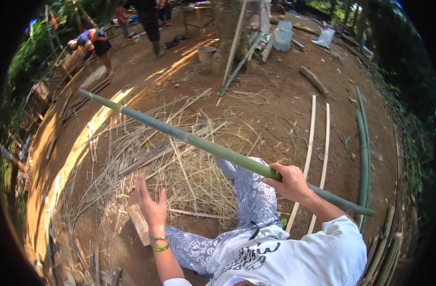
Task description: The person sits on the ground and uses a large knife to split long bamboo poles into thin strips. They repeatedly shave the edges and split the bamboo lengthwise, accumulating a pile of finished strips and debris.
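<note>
A long green bamboo pole [213, 148] slants across the view, from the far left down to the near right. My right hand [290, 183] is wrapped round it, right of the middle, above my patterned trousers. Nothing is in my left hand [152, 204], which is raised with its fingers stretched out, apart from the pole. Beneath it, near my left knee, lies a pale wooden block [139, 224]. A heap of thin bamboo shavings [189, 186] covers the ground between my hands and beyond.
Two pale split strips [309, 143] lie to the right, with green poles [362, 157] farther out. Ahead stand a tree trunk [225, 35], a bucket [206, 53] and a clear plastic jug [283, 37]. A person [91, 42] bends over at the far left; others stand behind.
</note>
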Demonstrator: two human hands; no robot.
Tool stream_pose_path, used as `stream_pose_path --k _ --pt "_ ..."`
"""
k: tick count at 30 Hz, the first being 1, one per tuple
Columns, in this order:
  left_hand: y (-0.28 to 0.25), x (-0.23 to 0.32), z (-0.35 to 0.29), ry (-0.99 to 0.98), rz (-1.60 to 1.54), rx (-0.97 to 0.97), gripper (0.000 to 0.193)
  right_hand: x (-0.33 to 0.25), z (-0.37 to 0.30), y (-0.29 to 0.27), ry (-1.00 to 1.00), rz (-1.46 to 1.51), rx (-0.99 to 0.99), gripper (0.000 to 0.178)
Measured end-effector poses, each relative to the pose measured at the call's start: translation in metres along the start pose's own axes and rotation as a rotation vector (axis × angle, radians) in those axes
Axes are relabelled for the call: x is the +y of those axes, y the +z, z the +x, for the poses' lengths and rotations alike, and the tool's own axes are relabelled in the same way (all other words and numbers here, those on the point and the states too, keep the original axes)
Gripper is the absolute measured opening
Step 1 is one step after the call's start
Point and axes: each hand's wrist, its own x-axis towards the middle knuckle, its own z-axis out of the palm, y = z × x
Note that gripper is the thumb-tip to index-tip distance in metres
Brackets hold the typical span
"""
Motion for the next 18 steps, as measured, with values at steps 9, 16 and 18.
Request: stream_pose_path --k 9,16,18 --pt "0.121 -0.066 -0.136 -0.438 -0.254 -0.534 0.082 0.088 -0.096 0.064 0.585 0.152 0.166 0.038" --pt "0.165 -0.088 -0.177 -0.515 -0.242 -0.796 0.084 0.170 -0.202 0.112 0.850 -0.053 0.450 0.039" --pt "0.174 -0.093 -0.179 -0.538 -0.170 -0.856 0.085 0.192 -0.230 0.118 0.967 -0.067 0.460 0.041"
